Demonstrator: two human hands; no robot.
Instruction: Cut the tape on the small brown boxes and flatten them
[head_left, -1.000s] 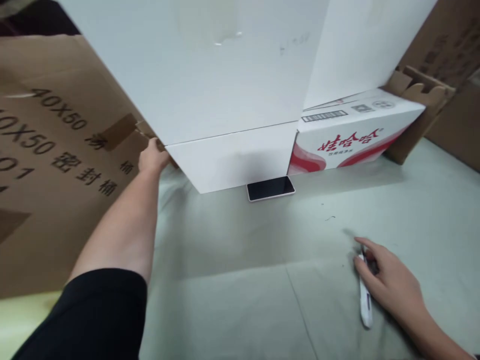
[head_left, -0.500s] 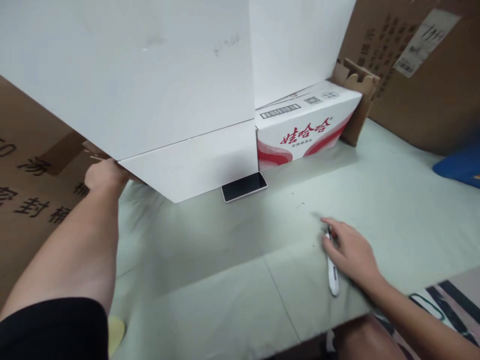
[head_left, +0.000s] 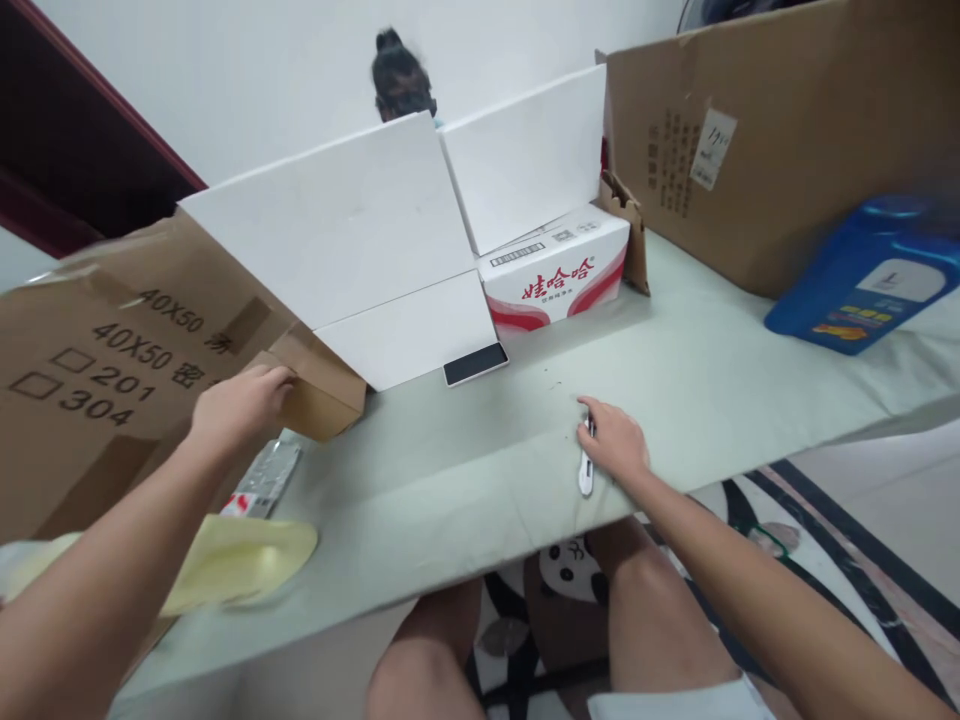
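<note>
My left hand [head_left: 244, 402] has its fingers curled at the edge of a brown cardboard flap [head_left: 324, 395], just left of a large white box panel [head_left: 345, 240]. Over on the table's right half, my right hand [head_left: 615, 437] is closed around the upper part of a white utility knife [head_left: 586, 475], its index finger pointing forward. The knife's handle end sticks out toward me, low over the tabletop. A dark-screened phone [head_left: 476, 364] lies flat against the bottom of the white panels. Behind it stands a white box with red lettering [head_left: 559, 285].
A blue bottle [head_left: 862, 275] stands at the right, before a big brown carton [head_left: 772, 140]. Another printed carton [head_left: 112, 340] leans at the left. A yellow item [head_left: 247, 560] and a silvery packet [head_left: 266, 478] lie near my left forearm. Beyond the panels a person's head [head_left: 401, 75] shows.
The view has pulled back and up, so the panels look smaller and the bottle and head now show. The brown flap is now visible beside my left hand. My right hand stays at the knife.
</note>
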